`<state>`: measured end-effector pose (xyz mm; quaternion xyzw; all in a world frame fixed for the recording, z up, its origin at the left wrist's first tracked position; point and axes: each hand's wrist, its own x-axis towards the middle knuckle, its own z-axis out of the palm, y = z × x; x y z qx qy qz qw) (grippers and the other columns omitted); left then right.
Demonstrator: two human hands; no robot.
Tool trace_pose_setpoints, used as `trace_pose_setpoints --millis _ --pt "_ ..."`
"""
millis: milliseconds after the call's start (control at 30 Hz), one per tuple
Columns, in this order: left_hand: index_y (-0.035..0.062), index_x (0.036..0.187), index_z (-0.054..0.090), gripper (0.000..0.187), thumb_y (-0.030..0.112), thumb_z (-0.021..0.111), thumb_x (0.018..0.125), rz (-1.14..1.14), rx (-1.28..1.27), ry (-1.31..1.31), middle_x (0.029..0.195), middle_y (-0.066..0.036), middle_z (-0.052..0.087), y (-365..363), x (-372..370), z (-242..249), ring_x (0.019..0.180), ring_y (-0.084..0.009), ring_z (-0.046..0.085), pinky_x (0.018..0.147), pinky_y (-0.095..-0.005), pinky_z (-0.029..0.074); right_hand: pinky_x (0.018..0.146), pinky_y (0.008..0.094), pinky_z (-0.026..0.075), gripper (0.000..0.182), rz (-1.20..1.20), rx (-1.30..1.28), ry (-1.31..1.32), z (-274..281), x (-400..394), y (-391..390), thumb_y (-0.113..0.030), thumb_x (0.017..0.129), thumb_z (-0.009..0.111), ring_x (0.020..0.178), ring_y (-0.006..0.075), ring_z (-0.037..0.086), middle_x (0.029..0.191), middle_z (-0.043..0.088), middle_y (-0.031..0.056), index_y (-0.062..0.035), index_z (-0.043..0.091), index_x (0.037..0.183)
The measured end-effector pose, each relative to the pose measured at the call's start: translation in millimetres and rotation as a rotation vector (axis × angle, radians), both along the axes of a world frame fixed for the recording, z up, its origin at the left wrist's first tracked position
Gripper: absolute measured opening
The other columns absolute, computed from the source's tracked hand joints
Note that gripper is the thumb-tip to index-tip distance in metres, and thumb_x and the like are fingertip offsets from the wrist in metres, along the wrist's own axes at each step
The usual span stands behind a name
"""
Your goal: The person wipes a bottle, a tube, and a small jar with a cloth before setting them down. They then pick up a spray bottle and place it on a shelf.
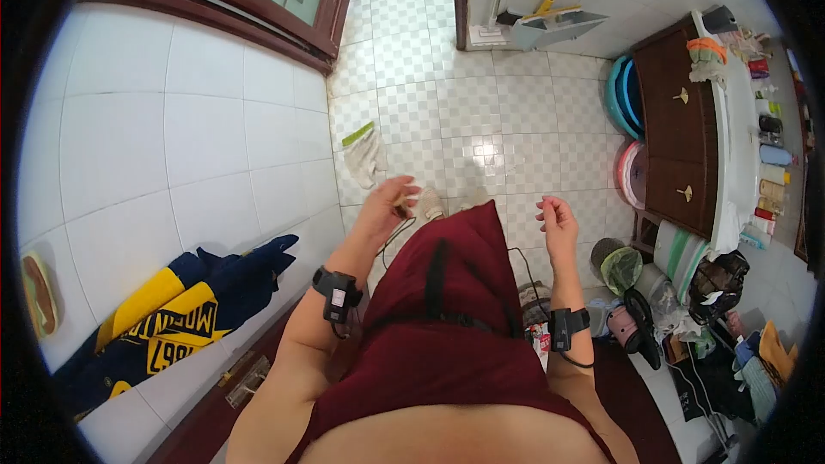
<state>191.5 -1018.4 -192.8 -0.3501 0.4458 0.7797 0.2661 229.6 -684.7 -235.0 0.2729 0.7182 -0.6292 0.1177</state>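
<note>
My left hand [388,206] is raised over the floor, left of the dark red garment [447,292] I wear. Its fingers curl around something small and brownish that I cannot make out. On the other side of the garment, my right hand [557,216] hangs in the air with loosely bent fingers and nothing visible in it. A whitish cloth with a green edge [365,157] lies on the tiled floor just beyond my left hand. Black devices are strapped to both forearms.
A blue and yellow towel [180,318] hangs at the left wall. At the right stand a brown cabinet [679,133], blue basins [626,99] and a pink basin [634,174]. A dustpan [559,27] and broom are at the far wall. Bags and cables crowd the lower right.
</note>
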Motion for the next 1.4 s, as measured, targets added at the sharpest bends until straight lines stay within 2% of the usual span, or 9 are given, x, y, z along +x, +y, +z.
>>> trace_pose_setpoints --millis 133,267,367,567,667,867,1167,1400 --pt "0.0058 0.109 0.055 0.030 0.028 0.056 0.088 0.213 -0.127 0.040 0.097 -0.009 0.059 -20 -5 31 0.078 -0.0155 0.054 0.064 -0.0280 0.046 0.056 0.0215 0.043 0.019 -0.015 -0.056 -0.030 -27 -16 24 -0.020 0.091 0.053 0.071 0.0086 0.058 0.092 0.064 0.0026 -0.0075 0.058 0.103" --pt "0.0063 0.108 0.056 0.029 0.028 0.056 0.088 0.226 -0.207 0.088 0.096 -0.008 0.060 -32 3 36 0.076 -0.0149 0.055 0.065 -0.0283 0.046 0.056 0.0212 0.042 0.019 -0.045 -0.137 -0.064 -33 -17 42 -0.020 0.090 0.053 0.071 0.0084 0.057 0.091 0.064 0.0029 -0.0072 0.059 0.103" --pt "0.0058 0.107 0.056 0.029 0.027 0.056 0.088 0.231 -0.213 0.068 0.095 -0.007 0.061 -31 4 37 0.076 -0.0144 0.055 0.065 -0.0282 0.046 0.056 0.0211 0.042 0.018 -0.054 -0.095 -0.112 -41 -6 55 -0.020 0.090 0.053 0.071 0.0082 0.057 0.091 0.064 0.0026 -0.0076 0.059 0.103" --pt "0.0056 0.109 0.055 0.031 0.029 0.055 0.088 0.021 -0.323 0.132 0.096 -0.008 0.061 -29 -18 21 0.077 -0.0137 0.055 0.065 -0.0274 0.045 0.056 0.0210 0.042 0.018 -0.099 -0.017 -0.074 -75 22 77 -0.020 0.090 0.053 0.070 0.0081 0.057 0.089 0.064 0.0016 -0.0079 0.059 0.102" --pt "0.0043 0.109 0.054 0.033 0.030 0.055 0.088 0.027 -0.342 0.168 0.096 -0.008 0.061 -14 -28 34 0.077 -0.0139 0.055 0.066 -0.0275 0.046 0.056 0.0208 0.042 0.017 -0.141 -0.007 -0.094 -61 35 72 -0.019 0.090 0.053 0.069 0.0074 0.056 0.088 0.064 0.0016 -0.0076 0.059 0.102" --pt "0.0032 0.109 0.054 0.033 0.030 0.054 0.089 -0.047 -0.258 0.132 0.095 -0.008 0.060 21 -28 51 0.077 -0.0141 0.055 0.066 -0.0281 0.046 0.055 0.0209 0.042 0.016 -0.026 0.106 -0.045 -44 45 77 -0.017 0.090 0.053 0.068 0.0075 0.057 0.087 0.064 0.0020 -0.0056 0.060 0.100" --pt "0.0036 0.109 0.054 0.031 0.029 0.053 0.091 -0.185 -0.253 0.132 0.095 -0.008 0.060 43 -28 54 0.078 -0.0140 0.055 0.066 -0.0276 0.047 0.058 0.0219 0.045 0.016 -0.130 0.089 -0.095 -24 43 74 -0.014 0.090 0.053 0.069 0.0085 0.058 0.086 0.065 0.0038 -0.0042 0.059 0.101" --pt "0.0039 0.109 0.054 0.031 0.029 0.052 0.091 -0.317 -0.233 0.185 0.096 -0.007 0.061 43 -55 54 0.079 -0.0131 0.055 0.067 -0.0266 0.047 0.065 0.0243 0.049 0.014 -0.199 0.154 -0.095 -47 93 62 -0.009 0.088 0.054 0.071 0.0105 0.059 0.083 0.065 0.0056 -0.0017 0.060 0.099"
